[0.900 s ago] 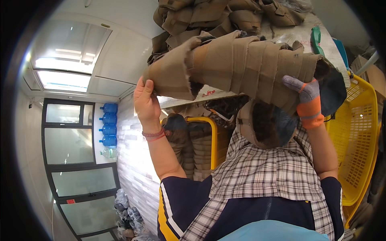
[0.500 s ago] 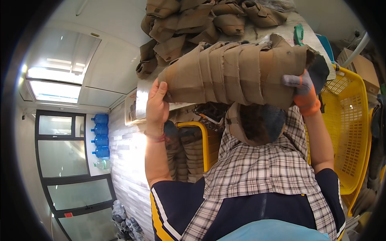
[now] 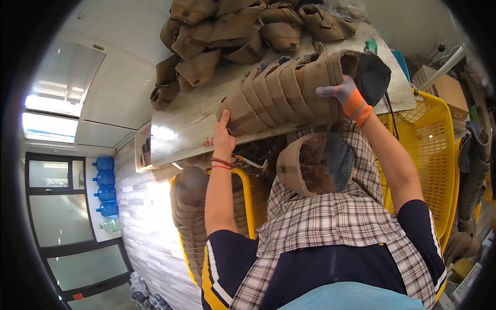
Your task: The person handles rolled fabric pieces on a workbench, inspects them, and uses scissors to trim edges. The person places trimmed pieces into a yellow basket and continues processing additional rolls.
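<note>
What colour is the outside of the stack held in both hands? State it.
Brown; the stack shows best in the head view.

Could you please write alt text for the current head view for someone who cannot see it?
A person's bare left hand and gloved right hand hold a nested row of brown lined pieces at a table. A single piece rests against the checked apron; a brown heap lies on the table, a yellow basket at right.
</note>
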Demonstrator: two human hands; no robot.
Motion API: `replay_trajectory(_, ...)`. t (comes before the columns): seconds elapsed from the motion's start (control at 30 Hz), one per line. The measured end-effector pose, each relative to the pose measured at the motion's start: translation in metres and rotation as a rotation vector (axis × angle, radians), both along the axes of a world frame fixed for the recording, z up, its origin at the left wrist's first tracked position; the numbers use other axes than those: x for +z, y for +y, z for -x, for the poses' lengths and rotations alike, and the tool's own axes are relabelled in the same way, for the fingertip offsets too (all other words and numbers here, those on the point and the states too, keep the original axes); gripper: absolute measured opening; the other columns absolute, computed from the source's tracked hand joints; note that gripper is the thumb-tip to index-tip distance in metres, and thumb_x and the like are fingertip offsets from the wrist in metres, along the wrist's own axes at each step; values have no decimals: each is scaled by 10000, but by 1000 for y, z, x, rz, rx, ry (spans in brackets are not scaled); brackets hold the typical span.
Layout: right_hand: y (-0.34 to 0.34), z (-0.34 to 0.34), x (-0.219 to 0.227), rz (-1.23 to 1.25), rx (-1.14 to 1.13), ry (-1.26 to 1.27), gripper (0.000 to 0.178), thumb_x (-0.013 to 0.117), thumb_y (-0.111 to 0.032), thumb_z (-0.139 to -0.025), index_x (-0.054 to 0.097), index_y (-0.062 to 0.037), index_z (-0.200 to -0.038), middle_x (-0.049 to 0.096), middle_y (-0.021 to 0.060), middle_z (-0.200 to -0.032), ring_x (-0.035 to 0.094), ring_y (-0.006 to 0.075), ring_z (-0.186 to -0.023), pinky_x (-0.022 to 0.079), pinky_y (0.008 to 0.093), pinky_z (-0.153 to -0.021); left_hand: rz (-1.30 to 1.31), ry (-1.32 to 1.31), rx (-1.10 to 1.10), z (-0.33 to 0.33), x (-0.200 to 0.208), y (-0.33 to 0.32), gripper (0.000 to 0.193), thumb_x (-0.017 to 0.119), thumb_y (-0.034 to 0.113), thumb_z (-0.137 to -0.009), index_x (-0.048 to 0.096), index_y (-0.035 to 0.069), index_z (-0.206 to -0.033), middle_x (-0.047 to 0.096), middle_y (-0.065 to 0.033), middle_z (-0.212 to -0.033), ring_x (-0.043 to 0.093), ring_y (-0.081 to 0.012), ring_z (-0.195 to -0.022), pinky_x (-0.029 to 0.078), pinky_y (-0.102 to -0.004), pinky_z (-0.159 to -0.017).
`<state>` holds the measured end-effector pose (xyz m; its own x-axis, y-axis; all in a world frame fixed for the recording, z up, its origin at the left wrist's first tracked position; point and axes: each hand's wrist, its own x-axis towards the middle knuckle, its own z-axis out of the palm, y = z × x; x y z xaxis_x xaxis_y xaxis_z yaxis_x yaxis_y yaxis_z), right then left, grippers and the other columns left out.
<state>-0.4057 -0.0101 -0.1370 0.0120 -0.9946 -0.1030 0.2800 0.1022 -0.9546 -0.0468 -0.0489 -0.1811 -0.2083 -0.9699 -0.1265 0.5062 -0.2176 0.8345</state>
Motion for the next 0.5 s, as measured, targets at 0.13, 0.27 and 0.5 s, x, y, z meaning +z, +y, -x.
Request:
replay_trajectory(0.13, -9, 12, 5, 56, 160, -83, 443, 757, -15, -735, 562, 78, -1122, 667, 151, -998, 677, 212, -874, 586, 301, -770, -92, -70, -96, -4, -3, 4, 652, 744, 318, -799, 470, 19, -1309, 529, -93, -1305, 489, -268, -1210, 388, -424, -1044)
replay_trajectory(0.27, -18, 17, 15, 170, 284, -138, 478, 750, -15, -732, 565, 14, -1172, 657, 121, -1062, 648, 215, -959, 565, 332, -808, 71, 173, -128, -15, 8, 12, 729, 838, 289, -665, 521, 20, -1263, 567, -93, -1262, 518, -258, -1182, 420, -406, -1010)
replay_trajectory(0.5, -60, -32, -41, 42, 307, -297, 329, 720, -100, -789, 631, 26, -1080, 672, 117, -1003, 657, 190, -868, 546, 303, -796, 37, 80, -54, -74, -31, -19, 745, 827, 278, -678, 489, 31, -1295, 544, -104, -1287, 502, -283, -1196, 410, -440, -1028)
